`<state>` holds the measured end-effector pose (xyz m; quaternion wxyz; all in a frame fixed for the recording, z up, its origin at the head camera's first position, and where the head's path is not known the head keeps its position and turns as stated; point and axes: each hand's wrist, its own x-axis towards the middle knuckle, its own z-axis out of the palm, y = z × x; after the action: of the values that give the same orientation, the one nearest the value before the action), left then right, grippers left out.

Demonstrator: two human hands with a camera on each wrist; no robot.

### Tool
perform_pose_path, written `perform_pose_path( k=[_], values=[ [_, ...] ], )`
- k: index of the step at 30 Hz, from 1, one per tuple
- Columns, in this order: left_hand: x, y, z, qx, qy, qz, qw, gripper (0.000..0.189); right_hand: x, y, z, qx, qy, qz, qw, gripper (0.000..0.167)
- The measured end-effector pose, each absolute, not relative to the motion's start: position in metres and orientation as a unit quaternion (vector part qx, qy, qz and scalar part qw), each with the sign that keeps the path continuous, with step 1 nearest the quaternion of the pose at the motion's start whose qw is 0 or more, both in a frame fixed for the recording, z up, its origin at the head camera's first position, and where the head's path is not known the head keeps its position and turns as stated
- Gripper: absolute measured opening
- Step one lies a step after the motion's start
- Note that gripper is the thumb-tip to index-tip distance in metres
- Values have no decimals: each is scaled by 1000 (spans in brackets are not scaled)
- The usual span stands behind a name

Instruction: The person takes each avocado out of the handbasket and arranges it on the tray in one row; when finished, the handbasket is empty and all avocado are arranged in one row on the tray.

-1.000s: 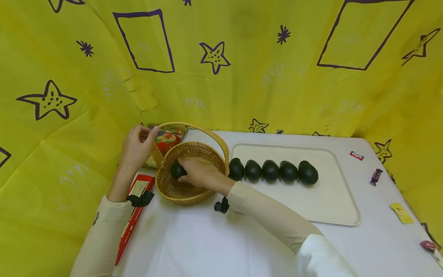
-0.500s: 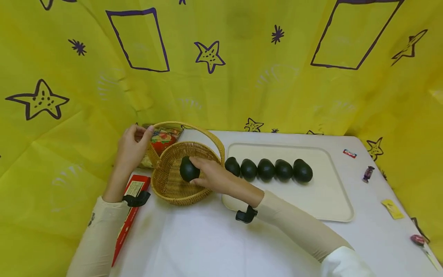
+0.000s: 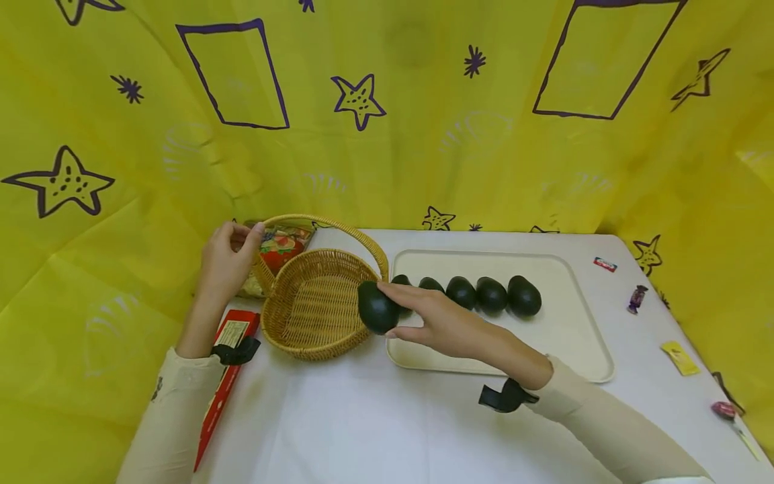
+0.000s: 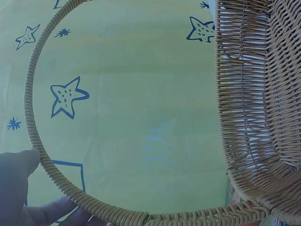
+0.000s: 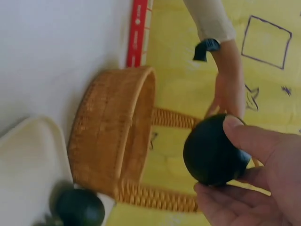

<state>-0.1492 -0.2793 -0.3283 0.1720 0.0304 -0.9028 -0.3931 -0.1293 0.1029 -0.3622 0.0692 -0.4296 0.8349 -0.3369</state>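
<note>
My left hand (image 3: 228,259) holds the arched handle (image 3: 357,238) of a round wicker basket (image 3: 314,309) at its left side. In the left wrist view, the thumb lies against the handle (image 4: 29,94) and the other fingers are partly behind it. A dark green avocado (image 3: 376,312) is pinched between the thumb and fingers of my right hand (image 3: 444,323), raised at the basket's right rim. The right wrist view shows this avocado (image 5: 209,153) in front of the basket's handle. More avocados (image 3: 492,294) lie in a row on a cream tray (image 3: 568,343), the left ones partly hidden.
Behind the left hand stands a colourful food packet (image 3: 281,250). A flat red box (image 3: 220,386) lies under the left wrist. Small wrapped sweets, a purple one (image 3: 637,299) and a yellow one (image 3: 680,357) among them, and a lollipop (image 3: 724,410) lie along the right edge. Yellow cloth (image 3: 411,168) hangs behind.
My right hand has lifted the avocado out of the basket and carried it rightward past the rim. The left hand stays on the handle. The head view has shifted slightly.
</note>
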Motion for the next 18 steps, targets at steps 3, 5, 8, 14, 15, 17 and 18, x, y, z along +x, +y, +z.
perform_pose_path(
  k=[3, 5, 8, 14, 15, 17, 18],
  values=[
    [-149, -279, -328, 28, -903, -394, 170, 67, -127, 132, -360, -417, 843, -333, 65, 76],
    [-148, -279, -328, 29, -903, -393, 170, 68, -126, 150, -360, -412, 848, -329, 52, 76],
    [-148, -280, -328, 29, -904, -392, 171, 67, -128, 176, -358, -389, 860, -328, 31, 77],
    [-147, -281, -329, 29, -904, -389, 172, 67, -143, 233, -363, -319, 889, -328, -1, 76],
    [-147, -280, -329, 29, -905, -388, 172, 67, -146, 243, -364, -308, 894, -327, -7, 76],
    [-147, -279, -329, 29, -905, -388, 172, 67, -150, 263, -365, -283, 903, -322, -12, 77],
    [-147, -278, -329, 29, -905, -388, 173, 67, -151, 272, -366, -272, 907, -321, -11, 77]
  ],
)
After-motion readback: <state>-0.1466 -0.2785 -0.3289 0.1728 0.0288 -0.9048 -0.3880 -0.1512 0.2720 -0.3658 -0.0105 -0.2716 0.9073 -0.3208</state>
